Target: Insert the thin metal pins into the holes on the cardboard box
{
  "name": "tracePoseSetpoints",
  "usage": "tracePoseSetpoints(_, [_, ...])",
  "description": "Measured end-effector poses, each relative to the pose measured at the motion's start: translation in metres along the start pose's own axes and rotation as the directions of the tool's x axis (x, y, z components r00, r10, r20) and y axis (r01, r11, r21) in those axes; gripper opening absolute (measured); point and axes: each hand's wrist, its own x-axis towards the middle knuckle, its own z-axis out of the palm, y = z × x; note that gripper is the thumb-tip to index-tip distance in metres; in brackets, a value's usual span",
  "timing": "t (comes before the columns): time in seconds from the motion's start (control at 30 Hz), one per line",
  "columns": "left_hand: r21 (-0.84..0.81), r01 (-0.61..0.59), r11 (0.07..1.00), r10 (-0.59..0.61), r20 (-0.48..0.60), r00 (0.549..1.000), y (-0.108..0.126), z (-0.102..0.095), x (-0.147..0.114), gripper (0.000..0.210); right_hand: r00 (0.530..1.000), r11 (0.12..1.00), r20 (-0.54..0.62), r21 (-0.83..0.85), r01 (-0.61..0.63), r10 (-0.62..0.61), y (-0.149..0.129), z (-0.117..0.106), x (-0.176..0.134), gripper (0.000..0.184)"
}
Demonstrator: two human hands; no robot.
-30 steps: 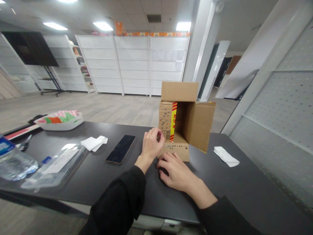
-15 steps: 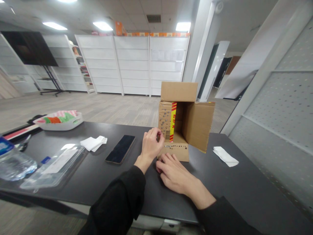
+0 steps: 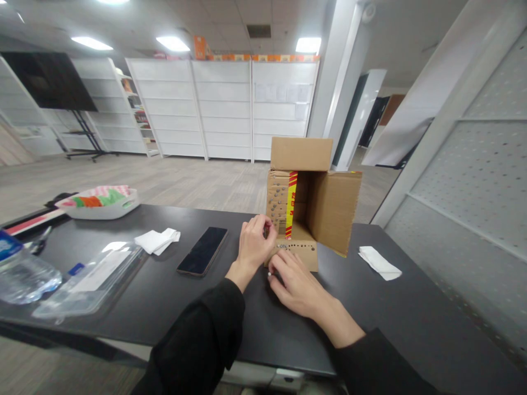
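A cardboard box [image 3: 334,211] stands on its side with its opening towards me and its flaps spread. Its left flap [image 3: 276,192] carries scattered small grey round pieces and a strip of red-and-yellow tape [image 3: 291,206]. The lower flap [image 3: 307,258] has a row of small dark holes with a few grey pieces. My left hand [image 3: 256,241] is closed in a pinch beside the left flap's lower corner; its fingers hide what they hold. In front of the lower flap, my right hand [image 3: 298,288] pinches a tiny white piece [image 3: 269,274] between thumb and fingertip.
A black phone [image 3: 203,251] and a folded tissue [image 3: 157,240] lie left of my hands. Farther left are a clear plastic case [image 3: 96,280], a water bottle [image 3: 27,274] and a white basket [image 3: 101,208] with cloth. Another tissue [image 3: 379,263] lies right of the box.
My right hand has risen slightly towards the lower flap, and a tiny white piece now shows at its fingertips. My left hand and the box have stayed in place.
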Motion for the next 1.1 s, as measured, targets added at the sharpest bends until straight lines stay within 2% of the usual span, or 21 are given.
tracePoseSetpoints(0.17, [0.0,0.002,1.0,-0.002,0.007,1.0,0.002,-0.002,0.0,0.007,0.978,0.988,-0.198,0.148,-0.044,0.073,0.017,0.001,0.003,0.007])
tracePoseSetpoints(0.27, [-0.003,0.003,1.0,-0.003,0.012,1.0,0.003,-0.002,0.0,0.006,0.937,0.976,-0.323,0.209,-0.065,0.132,0.029,0.0,0.005,0.005])
tracePoseSetpoints(0.37, [0.003,0.003,1.0,-0.003,0.013,1.0,0.003,-0.003,0.0,0.006,0.893,0.96,-0.396,0.257,-0.115,0.213,0.039,0.0,0.006,0.002])
tracePoseSetpoints(0.4, [0.007,0.003,1.0,-0.003,0.014,1.0,0.003,-0.003,0.0,0.006,0.881,0.955,-0.413,0.269,-0.124,0.231,0.041,0.001,0.006,0.006])
tracePoseSetpoints(0.5, [0.009,-0.003,1.0,0.003,0.011,1.0,0.002,-0.003,0.0,0.005,0.86,0.949,-0.445,0.289,-0.127,0.25,0.046,0.002,0.008,0.014])
tracePoseSetpoints(0.77, [-0.002,-0.011,1.0,0.012,0.005,1.0,0.001,-0.002,0.0,0.006,0.812,0.941,-0.503,0.298,-0.159,0.296,0.052,0.0,0.009,0.012])
tracePoseSetpoints(1.1, [0.002,-0.004,1.0,0.004,0.012,1.0,0.001,-0.002,0.0,0.006,0.807,0.941,-0.505,0.288,-0.176,0.305,0.055,0.001,0.01,0.012])
